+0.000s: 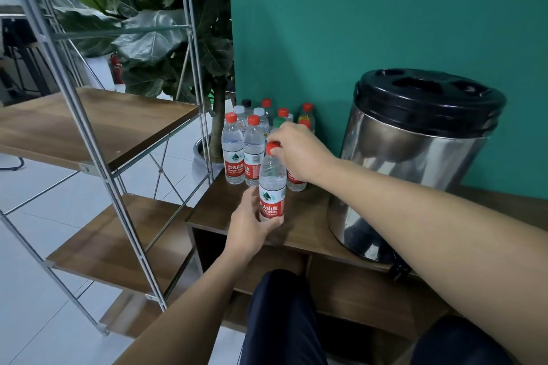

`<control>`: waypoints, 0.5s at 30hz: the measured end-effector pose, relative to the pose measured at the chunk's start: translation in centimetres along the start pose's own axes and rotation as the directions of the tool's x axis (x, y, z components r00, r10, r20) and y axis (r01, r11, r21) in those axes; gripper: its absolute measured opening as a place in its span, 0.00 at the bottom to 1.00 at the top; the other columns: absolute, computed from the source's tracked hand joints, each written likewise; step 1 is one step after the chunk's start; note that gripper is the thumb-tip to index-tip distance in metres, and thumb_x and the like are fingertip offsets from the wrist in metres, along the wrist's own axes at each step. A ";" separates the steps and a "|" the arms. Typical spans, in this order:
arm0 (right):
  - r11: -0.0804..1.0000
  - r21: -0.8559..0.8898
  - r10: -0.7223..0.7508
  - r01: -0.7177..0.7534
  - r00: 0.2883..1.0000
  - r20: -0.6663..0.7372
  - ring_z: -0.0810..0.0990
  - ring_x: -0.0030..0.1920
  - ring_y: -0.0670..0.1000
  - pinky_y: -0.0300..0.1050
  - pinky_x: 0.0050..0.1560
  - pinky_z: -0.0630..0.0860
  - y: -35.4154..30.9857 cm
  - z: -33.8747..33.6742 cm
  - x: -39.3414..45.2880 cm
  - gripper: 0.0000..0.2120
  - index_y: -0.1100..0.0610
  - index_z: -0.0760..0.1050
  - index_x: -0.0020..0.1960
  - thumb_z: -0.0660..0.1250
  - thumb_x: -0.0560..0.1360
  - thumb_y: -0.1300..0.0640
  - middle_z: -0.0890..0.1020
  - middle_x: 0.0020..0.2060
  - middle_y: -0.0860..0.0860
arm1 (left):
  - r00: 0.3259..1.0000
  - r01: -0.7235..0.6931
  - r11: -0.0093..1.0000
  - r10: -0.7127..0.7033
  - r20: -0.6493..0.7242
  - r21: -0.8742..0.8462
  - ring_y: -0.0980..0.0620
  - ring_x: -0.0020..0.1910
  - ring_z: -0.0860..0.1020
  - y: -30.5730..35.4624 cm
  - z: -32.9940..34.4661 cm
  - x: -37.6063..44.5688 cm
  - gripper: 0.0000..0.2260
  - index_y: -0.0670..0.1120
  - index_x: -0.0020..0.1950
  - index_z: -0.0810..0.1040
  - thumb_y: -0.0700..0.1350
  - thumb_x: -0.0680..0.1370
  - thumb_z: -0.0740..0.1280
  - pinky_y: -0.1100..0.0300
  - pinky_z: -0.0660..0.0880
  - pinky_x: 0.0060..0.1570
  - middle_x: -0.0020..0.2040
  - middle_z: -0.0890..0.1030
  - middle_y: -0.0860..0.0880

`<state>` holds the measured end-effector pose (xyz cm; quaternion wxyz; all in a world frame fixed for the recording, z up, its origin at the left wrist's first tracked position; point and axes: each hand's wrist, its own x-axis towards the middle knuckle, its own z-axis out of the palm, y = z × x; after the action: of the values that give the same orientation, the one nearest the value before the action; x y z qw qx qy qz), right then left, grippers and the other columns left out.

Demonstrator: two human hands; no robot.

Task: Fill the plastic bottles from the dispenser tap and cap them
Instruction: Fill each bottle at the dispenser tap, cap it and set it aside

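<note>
A clear plastic bottle (272, 184) with a red label stands upright on the low wooden cabinet (308, 225). My left hand (252, 222) wraps around its lower body. My right hand (299, 151) reaches over from the right, and its fingers pinch the red cap (272, 147) on top of the bottle. The steel dispenser (415, 163) with a black lid stands to the right; its dark tap (398, 271) pokes out below my right forearm at the cabinet's front edge.
Several capped bottles (243, 151) cluster at the cabinet's back left corner against the teal wall. A metal-framed shelf unit (98, 139) with wooden boards stands on the left. A large potted plant (166, 38) rises behind it. My knees are below the cabinet front.
</note>
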<state>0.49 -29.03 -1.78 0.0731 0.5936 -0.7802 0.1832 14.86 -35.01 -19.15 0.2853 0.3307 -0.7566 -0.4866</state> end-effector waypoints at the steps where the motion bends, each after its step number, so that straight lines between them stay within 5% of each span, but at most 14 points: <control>1: 1.000 -0.009 0.009 -0.009 1.000 -0.004 0.81 0.52 0.57 0.57 0.55 0.82 0.1 -0.2 -0.4 0.03 0.58 0.84 0.56 0.72 0.85 0.60 0.80 0.53 0.55 | 1.000 -0.003 1.000 0.003 -0.021 0.000 0.61 0.74 0.75 0.3 -0.3 -0.5 0.45 0.57 0.86 0.65 0.47 0.75 0.86 0.59 0.73 0.72 0.77 0.79 0.57; 5: 0.996 0.049 0.078 -0.074 0.995 -0.069 0.82 0.58 0.58 0.58 0.61 0.83 0.6 -1.5 -3.1 0.14 0.59 0.82 0.67 0.71 0.83 0.67 0.81 0.60 0.57 | 0.983 -0.040 0.998 0.046 -0.180 0.039 0.58 0.75 0.75 2.3 -1.5 -2.7 0.38 0.58 0.83 0.69 0.49 0.77 0.84 0.55 0.73 0.73 0.75 0.78 0.56; 8: 0.973 0.205 0.132 -0.105 0.984 -0.123 0.83 0.55 0.53 0.54 0.59 0.83 1.4 -3.2 -7.4 0.11 0.56 0.83 0.65 0.68 0.86 0.64 0.83 0.57 0.52 | 0.970 -0.145 0.989 0.145 -0.197 0.014 0.57 0.64 0.83 4.8 -1.5 -4.3 0.20 0.56 0.70 0.80 0.50 0.80 0.81 0.47 0.80 0.70 0.63 0.85 0.58; 11: 0.938 0.324 0.202 -0.125 0.955 -0.216 0.83 0.44 0.43 0.42 0.49 0.80 2.7 -5.4 -13.9 0.05 0.51 0.84 0.54 0.70 0.86 0.57 0.84 0.45 0.42 | 0.966 -0.236 0.970 0.226 -0.125 -0.067 0.53 0.51 0.86 8.6 0.6 -6.6 0.05 0.54 0.55 0.85 0.45 0.83 0.77 0.41 0.83 0.60 0.50 0.88 0.55; 15: 0.897 0.397 0.318 -0.197 0.910 -0.267 0.83 0.43 0.46 0.36 0.44 0.75 6.3 -8.5 -24.1 0.11 0.50 0.85 0.51 0.68 0.86 0.62 0.84 0.41 0.42 | 0.926 -0.352 0.921 0.369 0.080 -0.167 0.43 0.43 0.86 14.1 6.6 -9.6 0.07 0.49 0.50 0.85 0.39 0.86 0.73 0.37 0.84 0.49 0.43 0.86 0.49</control>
<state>0.43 -2.75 -3.16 0.0651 0.4484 -0.7826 0.4268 12.69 -19.61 -9.57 0.3519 0.1359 -0.7804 -0.4987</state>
